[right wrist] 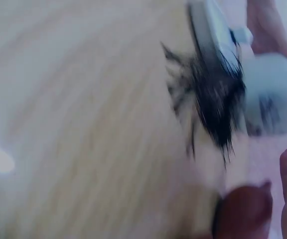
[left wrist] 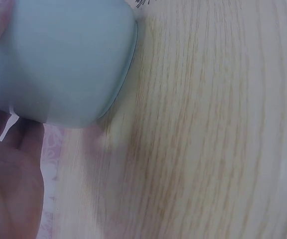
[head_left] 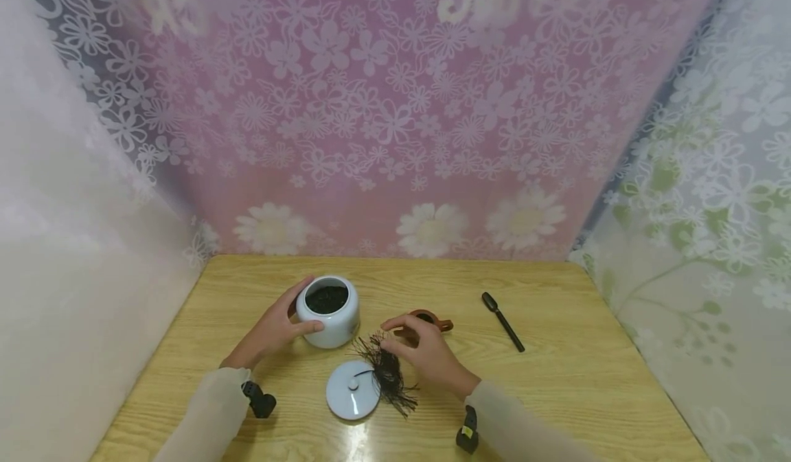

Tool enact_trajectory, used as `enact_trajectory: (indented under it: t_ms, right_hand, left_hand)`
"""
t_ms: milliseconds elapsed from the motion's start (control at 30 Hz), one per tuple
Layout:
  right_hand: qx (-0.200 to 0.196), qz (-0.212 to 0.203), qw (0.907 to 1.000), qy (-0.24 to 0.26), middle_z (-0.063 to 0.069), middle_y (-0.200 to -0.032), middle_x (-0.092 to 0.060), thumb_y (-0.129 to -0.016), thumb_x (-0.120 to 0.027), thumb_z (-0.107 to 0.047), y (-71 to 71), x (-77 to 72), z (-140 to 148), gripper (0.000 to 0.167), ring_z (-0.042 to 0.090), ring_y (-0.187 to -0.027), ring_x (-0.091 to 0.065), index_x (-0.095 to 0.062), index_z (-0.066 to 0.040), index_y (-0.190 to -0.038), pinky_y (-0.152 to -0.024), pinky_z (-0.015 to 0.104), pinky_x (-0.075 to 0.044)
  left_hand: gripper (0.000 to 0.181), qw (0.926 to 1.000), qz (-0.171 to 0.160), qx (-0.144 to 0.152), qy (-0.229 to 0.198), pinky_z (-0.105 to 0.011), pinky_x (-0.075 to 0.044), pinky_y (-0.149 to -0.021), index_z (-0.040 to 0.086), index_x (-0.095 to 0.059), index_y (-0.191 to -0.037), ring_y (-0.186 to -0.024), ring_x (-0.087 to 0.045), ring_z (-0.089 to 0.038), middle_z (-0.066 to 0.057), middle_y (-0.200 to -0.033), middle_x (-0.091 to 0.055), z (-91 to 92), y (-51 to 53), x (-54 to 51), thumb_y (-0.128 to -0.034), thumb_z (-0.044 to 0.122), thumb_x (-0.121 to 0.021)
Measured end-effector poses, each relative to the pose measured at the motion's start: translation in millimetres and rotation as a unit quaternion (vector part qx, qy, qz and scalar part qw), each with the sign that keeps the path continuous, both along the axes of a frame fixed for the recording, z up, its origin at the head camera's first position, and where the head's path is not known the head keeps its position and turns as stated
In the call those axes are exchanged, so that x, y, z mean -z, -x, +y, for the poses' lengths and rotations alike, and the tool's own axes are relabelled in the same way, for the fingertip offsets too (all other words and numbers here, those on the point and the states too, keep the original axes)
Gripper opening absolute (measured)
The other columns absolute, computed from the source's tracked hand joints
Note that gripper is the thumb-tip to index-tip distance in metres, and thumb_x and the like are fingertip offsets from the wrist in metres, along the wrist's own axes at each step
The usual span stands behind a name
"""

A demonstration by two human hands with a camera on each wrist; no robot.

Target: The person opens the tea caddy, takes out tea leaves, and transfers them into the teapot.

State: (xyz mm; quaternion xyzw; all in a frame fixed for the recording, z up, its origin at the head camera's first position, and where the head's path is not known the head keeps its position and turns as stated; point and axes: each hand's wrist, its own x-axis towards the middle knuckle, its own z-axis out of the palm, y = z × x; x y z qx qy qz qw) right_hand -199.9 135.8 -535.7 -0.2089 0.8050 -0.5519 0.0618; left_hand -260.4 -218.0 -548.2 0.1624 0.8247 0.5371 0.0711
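Observation:
My left hand [head_left: 278, 328] grips a white ceramic jar [head_left: 334, 328] from its left side, thumb across the front. Dark, leafy-looking stuff [head_left: 327, 300] fills much of the jar. In the left wrist view, the jar [left wrist: 69, 59] leans and part of its base edge shows. My right hand [head_left: 426, 352] is over the table with thumb and forefinger apart, holding nothing visible. Just left of it, a bundle of dark, thin bristly strands [head_left: 391, 376] lies against the white round lid [head_left: 349, 403]. Partly hidden behind that hand is a reddish-brown handled pot [head_left: 444, 325].
A dark scoop-like tool [head_left: 503, 321] with a long handle lies at the right on the wooden table [head_left: 575, 379]. Flowered cloth [head_left: 395, 125] hangs behind the table, and pale cloth walls stand at both sides.

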Motion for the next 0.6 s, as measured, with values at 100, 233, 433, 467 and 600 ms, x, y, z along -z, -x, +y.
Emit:
enact_trajectory:
  t_ms: [100, 233, 433, 467, 600]
  right_hand:
    - [0.018, 0.011, 0.9998, 0.006, 0.015, -0.138, -0.07, -0.105, -0.077, -0.03, 5.0, -3.6, 18.2, 0.031, 0.038, -0.124, -0.072, -0.073, -0.023, -0.134, -0.104, 0.046, -0.062]
    - [0.049, 0.026, 0.9984, -0.01, 0.014, -0.137, -0.072, -0.105, -0.077, -0.033, 10.8, -7.7, 43.2, 0.035, 0.036, -0.122, -0.073, -0.073, -0.019, -0.136, -0.102, 0.041, -0.063]
    - [0.101, 0.053, 0.9926, -0.04, 0.002, -0.139, -0.071, -0.104, -0.077, -0.035, 15.4, -8.5, 81.7, 0.035, 0.034, -0.128, -0.07, -0.073, -0.019, -0.135, -0.107, 0.044, -0.06]
    - [0.107, 0.059, 0.9916, -0.043, 0.002, -0.14, -0.071, -0.104, -0.077, -0.034, 16.1, -7.2, 88.1, 0.035, 0.034, -0.129, -0.069, -0.072, -0.019, -0.136, -0.108, 0.044, -0.06]
    - [0.128, 0.066, 0.9878, -0.06, 0.003, -0.139, -0.071, -0.105, -0.076, -0.034, 17.2, -0.9, 110.9, 0.035, 0.033, -0.129, -0.069, -0.072, -0.018, -0.136, -0.106, 0.034, -0.06]
  left_hand:
    - [0.109, 1.0, 0.006, 0.0, 0.003, -0.066, -0.026, -0.132, 0.022, -0.023, -0.176, -0.165, -0.028, -0.042, -0.014, -0.181, -0.025, -0.6, 0.4, -0.3, -0.092, 0.036, -0.091]
    - [0.11, 0.9999, 0.011, 0.002, 0.006, -0.066, -0.027, -0.132, 0.02, -0.022, -0.176, -0.165, -0.03, -0.042, -0.015, -0.18, -0.026, -1.0, 1.7, 0.5, -0.092, 0.035, -0.091]
    - [0.11, 1.0, 0.006, 0.003, 0.003, -0.066, -0.027, -0.132, 0.019, -0.023, -0.176, -0.165, -0.029, -0.041, -0.013, -0.18, -0.026, 0.6, 1.6, 1.4, -0.0917, 0.036, -0.091]
    - [0.11, 1.0, 0.005, 0.003, 0.003, -0.066, -0.027, -0.132, 0.019, -0.023, -0.176, -0.165, -0.03, -0.041, -0.013, -0.18, -0.027, 0.5, 1.6, 1.4, -0.0916, 0.036, -0.091]
    - [0.11, 1.0, 0.007, 0.001, 0.003, -0.065, -0.027, -0.132, 0.017, -0.023, -0.176, -0.165, -0.03, -0.041, -0.013, -0.18, -0.027, 0.0, 1.7, 1.1, -0.0916, 0.034, -0.091]
